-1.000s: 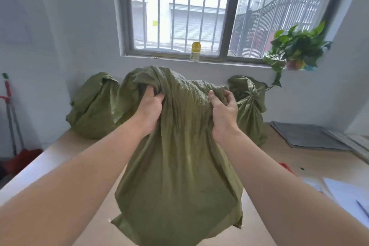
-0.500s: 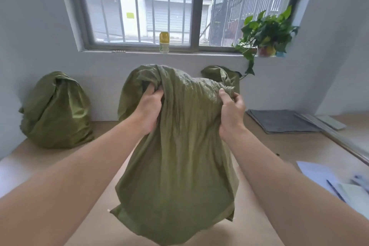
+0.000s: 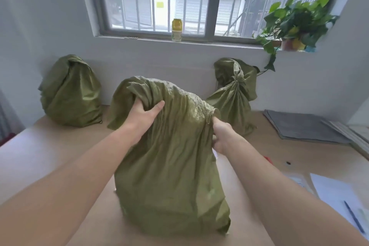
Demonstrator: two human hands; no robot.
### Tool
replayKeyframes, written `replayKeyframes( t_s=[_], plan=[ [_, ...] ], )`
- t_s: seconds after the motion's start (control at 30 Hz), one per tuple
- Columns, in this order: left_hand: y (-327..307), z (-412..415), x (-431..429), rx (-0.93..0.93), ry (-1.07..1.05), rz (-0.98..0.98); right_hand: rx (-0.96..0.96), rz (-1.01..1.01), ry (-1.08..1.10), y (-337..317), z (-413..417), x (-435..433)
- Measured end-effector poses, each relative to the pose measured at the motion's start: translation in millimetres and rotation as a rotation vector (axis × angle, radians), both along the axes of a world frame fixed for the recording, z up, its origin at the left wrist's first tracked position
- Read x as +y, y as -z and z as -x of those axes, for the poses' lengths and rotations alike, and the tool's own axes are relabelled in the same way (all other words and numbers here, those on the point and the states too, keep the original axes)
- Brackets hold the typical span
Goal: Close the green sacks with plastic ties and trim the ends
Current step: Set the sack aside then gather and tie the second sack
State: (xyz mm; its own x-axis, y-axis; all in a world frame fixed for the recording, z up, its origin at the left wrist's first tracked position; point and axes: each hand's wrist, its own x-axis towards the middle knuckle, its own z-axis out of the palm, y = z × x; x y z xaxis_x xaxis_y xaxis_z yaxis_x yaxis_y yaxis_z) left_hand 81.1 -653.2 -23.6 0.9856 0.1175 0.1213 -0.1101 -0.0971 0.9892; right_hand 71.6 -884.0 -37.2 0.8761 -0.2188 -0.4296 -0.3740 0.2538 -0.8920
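A green woven sack (image 3: 171, 166) stands on the wooden table (image 3: 50, 156) in front of me, its mouth untied and bunched at the top. My left hand (image 3: 143, 116) grips the gathered fabric at the sack's upper left. My right hand (image 3: 221, 136) clutches the fabric at its upper right edge. Another green sack (image 3: 69, 92) sits at the back left against the wall. A third green sack (image 3: 233, 94) with a cinched neck stands at the back right. I see no plastic tie.
A grey folder stack (image 3: 303, 128) lies at the right. White papers (image 3: 335, 191) with a pen (image 3: 353, 215) lie at the near right. A small red thing (image 3: 268, 160) peeks out beside my right forearm. A bottle (image 3: 176, 30) and a potted plant (image 3: 295, 26) stand on the windowsill.
The sack has come down from the air and now rests on the table. Both hands kept their hold on its top; my right hand dropped lower along the edge.
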Motion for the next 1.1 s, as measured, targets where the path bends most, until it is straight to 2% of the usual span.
replayKeyframes(
  t_s=[0.17, 0.27, 0.37, 0.5, 0.6, 0.7, 0.93, 1.0, 1.1],
  plan=[
    [1, 14, 13, -0.030, 0.037, -0.073, 0.149, -0.025, -0.324, 3, -11, 9],
    [-12, 19, 30, -0.075, 0.040, -0.144, 0.070, -0.044, -0.394, -7, -8, 16],
    [-30, 23, 48, -0.090, 0.037, -0.174, -0.145, -0.060, -0.239, -19, -5, 30],
    [-51, 19, 76, -0.092, 0.039, -0.073, -0.375, -0.043, 0.108, -40, -3, 31],
    [-64, 13, 99, -0.128, 0.050, 0.076, -0.559, 0.080, 0.326, -59, 2, 19],
    [-66, 18, 115, -0.093, 0.077, 0.246, -0.721, 0.129, 0.395, -69, 14, 16],
    [-50, 32, 120, 0.168, 0.191, 0.456, -0.669, 0.188, 0.389, -50, 29, 17],
    [-61, 28, 120, 0.117, 0.158, 0.469, -0.657, 0.272, 0.330, -61, 25, 14],
    [-80, 24, 119, -0.063, 0.102, 0.375, -0.630, 0.368, 0.263, -86, 19, 12]
  ],
)
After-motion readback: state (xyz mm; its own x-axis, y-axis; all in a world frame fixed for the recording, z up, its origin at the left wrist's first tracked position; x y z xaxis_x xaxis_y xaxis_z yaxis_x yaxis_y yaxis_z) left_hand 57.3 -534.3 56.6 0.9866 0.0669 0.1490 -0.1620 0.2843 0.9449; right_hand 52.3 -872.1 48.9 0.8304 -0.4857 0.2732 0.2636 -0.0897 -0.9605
